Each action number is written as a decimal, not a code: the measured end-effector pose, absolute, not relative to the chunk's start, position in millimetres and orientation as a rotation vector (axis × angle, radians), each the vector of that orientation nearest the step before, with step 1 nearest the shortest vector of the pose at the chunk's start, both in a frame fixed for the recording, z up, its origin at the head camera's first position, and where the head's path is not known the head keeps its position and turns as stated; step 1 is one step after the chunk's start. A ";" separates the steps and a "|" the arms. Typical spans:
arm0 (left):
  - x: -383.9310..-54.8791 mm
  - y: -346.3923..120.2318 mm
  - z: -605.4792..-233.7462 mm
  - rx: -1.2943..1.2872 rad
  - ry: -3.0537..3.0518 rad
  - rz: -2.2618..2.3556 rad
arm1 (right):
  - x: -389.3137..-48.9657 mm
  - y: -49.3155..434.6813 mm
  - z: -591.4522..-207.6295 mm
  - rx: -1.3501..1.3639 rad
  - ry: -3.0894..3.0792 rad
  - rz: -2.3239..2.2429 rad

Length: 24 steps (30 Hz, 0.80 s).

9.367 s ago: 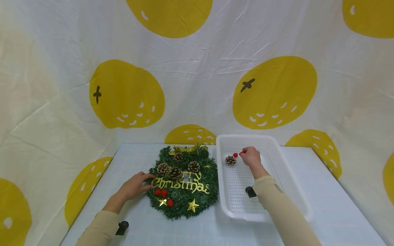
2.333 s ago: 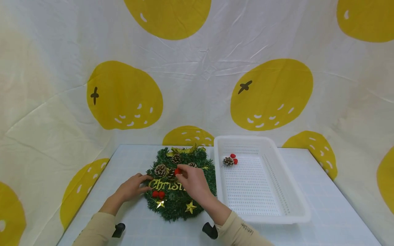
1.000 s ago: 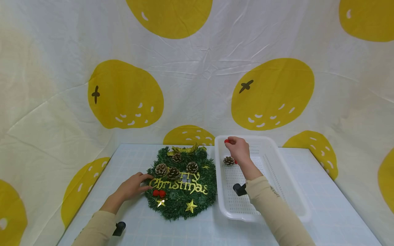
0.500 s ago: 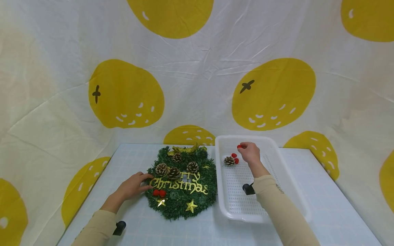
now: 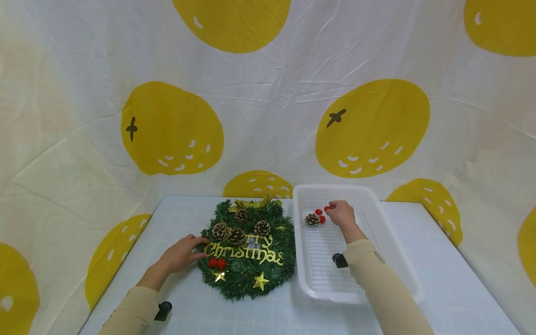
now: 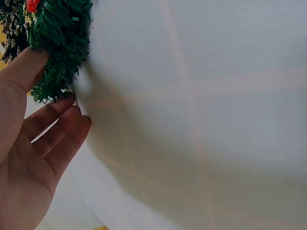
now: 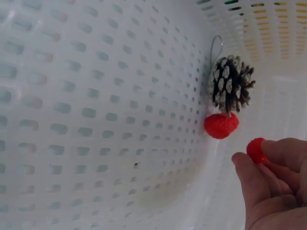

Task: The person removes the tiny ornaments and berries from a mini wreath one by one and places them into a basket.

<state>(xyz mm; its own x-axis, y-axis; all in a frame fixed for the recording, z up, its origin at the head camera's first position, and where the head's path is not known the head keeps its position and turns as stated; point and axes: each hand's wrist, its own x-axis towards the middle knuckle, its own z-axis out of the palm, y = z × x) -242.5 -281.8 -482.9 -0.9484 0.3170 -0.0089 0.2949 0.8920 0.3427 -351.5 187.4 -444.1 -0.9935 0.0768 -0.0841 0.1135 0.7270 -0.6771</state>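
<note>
Red ball (image 7: 255,150) sits at the fingertips of the right hand (image 5: 341,215), pinched in its grip.

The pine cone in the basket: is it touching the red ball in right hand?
Apart. The right wrist view shows white basket between the pine cone and the held red ball.

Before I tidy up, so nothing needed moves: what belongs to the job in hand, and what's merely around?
Job: green artificial wreath; white perforated plastic basket; brown pine cone and two red balls inside it; red ball in the right hand.
Around: white backdrop with yellow fruit prints; pale checked tablecloth.
</note>
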 end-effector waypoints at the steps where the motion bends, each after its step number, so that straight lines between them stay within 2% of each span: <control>1: -242.3 -281.7 -482.7 0.482 2.991 0.529 | -352.0 187.6 -444.8 0.160 2.871 -1.126; 14: -243.8 -281.5 -483.6 0.487 2.997 0.536 | -350.1 190.6 -448.9 0.150 2.842 -1.089; 24: -244.4 -282.2 -484.9 0.470 2.996 0.530 | -348.4 190.2 -435.8 0.112 2.862 -1.114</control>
<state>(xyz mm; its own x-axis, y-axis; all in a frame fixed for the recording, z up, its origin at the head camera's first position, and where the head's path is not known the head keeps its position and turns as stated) -244.4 -282.2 -484.9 -0.9515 0.3074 -0.0088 0.2857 0.8943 0.3445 -348.4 190.2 -435.8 -0.9950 0.0429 -0.0898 0.0923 0.7351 -0.6717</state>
